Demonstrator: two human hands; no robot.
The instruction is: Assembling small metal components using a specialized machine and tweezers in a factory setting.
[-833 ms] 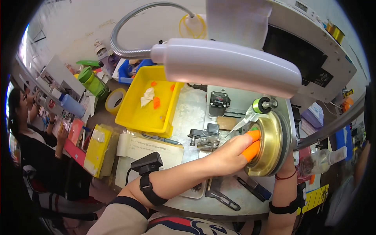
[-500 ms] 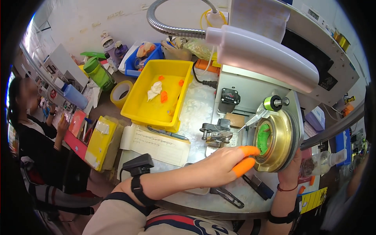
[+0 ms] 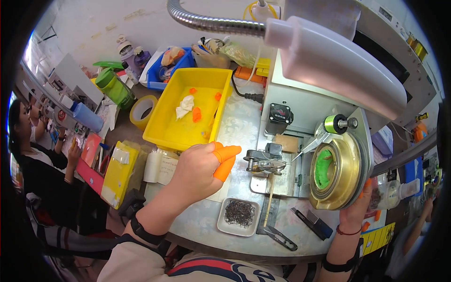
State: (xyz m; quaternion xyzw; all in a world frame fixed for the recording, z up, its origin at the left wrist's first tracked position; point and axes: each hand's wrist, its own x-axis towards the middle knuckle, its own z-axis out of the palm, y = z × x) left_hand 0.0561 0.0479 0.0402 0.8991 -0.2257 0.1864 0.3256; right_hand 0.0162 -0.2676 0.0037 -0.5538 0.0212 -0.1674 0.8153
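Note:
My left hand [image 3: 199,169] hovers over the bench with orange finger covers on the thumb and forefinger. Its fingers are curled and pressed together; whatever they hold, if anything, is too small to make out. Right of it sits a small metal clamp [image 3: 267,164] with a spring. My right hand [image 3: 356,209] is at the lower right edge of a brass-coloured wheel [image 3: 338,195] with a green lining [image 3: 323,169]. Most of its fingers are hidden behind the wheel. A thin pointed guide [image 3: 307,146] reaches from a green thread spool [image 3: 334,124] toward the clamp.
A white dish of small dark wire pieces [image 3: 239,214], snips [image 3: 281,238] and a wooden stick [image 3: 268,204] lie in front. A yellow tray [image 3: 159,127] stands at the back left. Above hangs a lamp [image 3: 338,70]. Another person [image 3: 51,174] sits at the left.
My left hand has moved left, away from the wheel, uncovering the dish and the stick. It now covers part of the notebook. The right hand stays by the wheel.

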